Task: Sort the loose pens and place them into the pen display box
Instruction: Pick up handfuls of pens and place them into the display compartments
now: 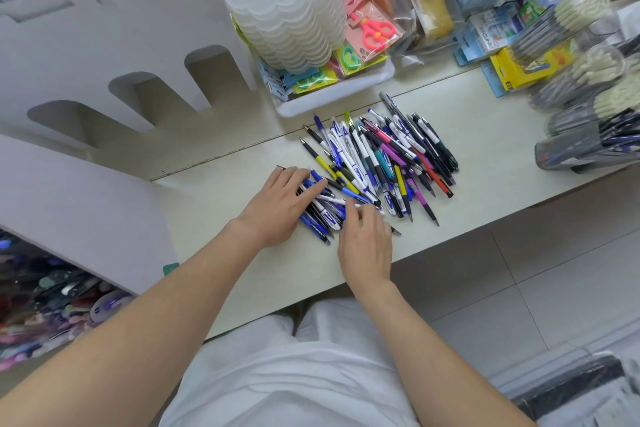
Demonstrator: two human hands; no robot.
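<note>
Both bare forearms reach forward over the counter's (263, 274) near edge. The left hand (277, 206) lies palm down, fingers spread and flat on pens (322, 215). The right hand (365, 241) is just beside it, nearer the edge, fingers curled, fingertips (356, 208) pinching at a pen.

Glossy plastic pens (381, 156), matt tabletop (485, 135)

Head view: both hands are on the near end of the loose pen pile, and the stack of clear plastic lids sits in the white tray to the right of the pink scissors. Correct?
Not quite. The head view shows the stack of clear plastic lids to the left of the pink scissors, not the right. The rest holds: it sits in the white tray, and the left hand and right hand are on the near end of the loose pen pile.
</note>
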